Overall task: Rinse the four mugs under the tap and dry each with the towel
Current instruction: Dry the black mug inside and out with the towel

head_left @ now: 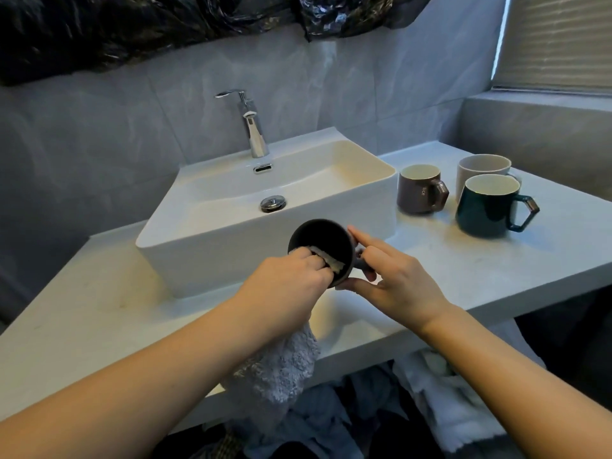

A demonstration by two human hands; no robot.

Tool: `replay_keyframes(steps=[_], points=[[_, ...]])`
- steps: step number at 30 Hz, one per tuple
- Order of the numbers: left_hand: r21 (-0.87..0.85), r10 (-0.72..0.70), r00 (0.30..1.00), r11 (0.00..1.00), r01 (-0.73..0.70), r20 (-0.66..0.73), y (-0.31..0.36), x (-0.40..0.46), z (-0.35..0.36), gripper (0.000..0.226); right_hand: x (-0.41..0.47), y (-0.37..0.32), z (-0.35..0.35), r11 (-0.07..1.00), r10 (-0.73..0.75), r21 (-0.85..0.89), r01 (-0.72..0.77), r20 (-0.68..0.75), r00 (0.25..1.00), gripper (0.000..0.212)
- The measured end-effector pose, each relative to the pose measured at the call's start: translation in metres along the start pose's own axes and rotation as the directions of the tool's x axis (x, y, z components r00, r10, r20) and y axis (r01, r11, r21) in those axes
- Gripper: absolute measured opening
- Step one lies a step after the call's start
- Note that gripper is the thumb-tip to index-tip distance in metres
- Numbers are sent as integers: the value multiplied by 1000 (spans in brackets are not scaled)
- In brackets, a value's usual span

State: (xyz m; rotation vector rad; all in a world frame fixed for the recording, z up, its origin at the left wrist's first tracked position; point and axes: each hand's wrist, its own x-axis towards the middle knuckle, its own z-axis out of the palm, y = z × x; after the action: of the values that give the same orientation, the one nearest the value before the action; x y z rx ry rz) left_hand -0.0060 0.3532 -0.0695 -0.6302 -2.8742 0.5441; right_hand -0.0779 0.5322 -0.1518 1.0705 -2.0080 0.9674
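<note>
**Drying the black mug in front of the sink**

The right hand [402, 281] grips the black mug [323, 241], tilted, just before the sink [231, 256]. The left hand [291, 279] clutches the towel [281, 369], pressing it inside the mug. Three mugs [420, 190] stand right of the sink.

White worktop [99, 313] spans frame, runs right to window corner. White rectangular vessel basin [361, 207] sits on worktop; chrome pop-up drain plug [273, 203] in basin floor; chrome overflow slot [262, 168] in rear wall. Grey marbled tile wall [99, 144] behind. Crumpled black plastic sheeting [132, 31] hangs across top of wall. Window blind [556, 41] at upper right. Heaped fabric [440, 395], blue and white, below worktop edge.
</note>
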Motion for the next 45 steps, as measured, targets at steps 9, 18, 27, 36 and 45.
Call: replay_keyframes(steps=[9, 18, 27, 36, 45], points=[[5, 27, 987, 1000, -29, 158, -4, 16, 8, 42, -15, 5, 20, 997, 58, 47, -59, 5, 998, 40], [-51, 73, 985, 997, -65, 158, -1, 20, 12, 26, -25, 9, 22, 991, 107, 79, -108, 20, 994, 36], [-58, 156, 983, 987, -151, 96, -6, 13, 17, 17, -25, 7, 20, 971, 209, 94, -221, 120, 971, 29], [-41, 218, 961, 976, -214, 168, -15, 35, 7, 14, -23, 5, 9, 878, 418, 232, -419, 55, 907, 31], [-60, 376, 916, 927, -371, 141, -41, 55, -5, 24, -19, 9, 12, 707, 568, 384, -594, 192, 801, 31]])
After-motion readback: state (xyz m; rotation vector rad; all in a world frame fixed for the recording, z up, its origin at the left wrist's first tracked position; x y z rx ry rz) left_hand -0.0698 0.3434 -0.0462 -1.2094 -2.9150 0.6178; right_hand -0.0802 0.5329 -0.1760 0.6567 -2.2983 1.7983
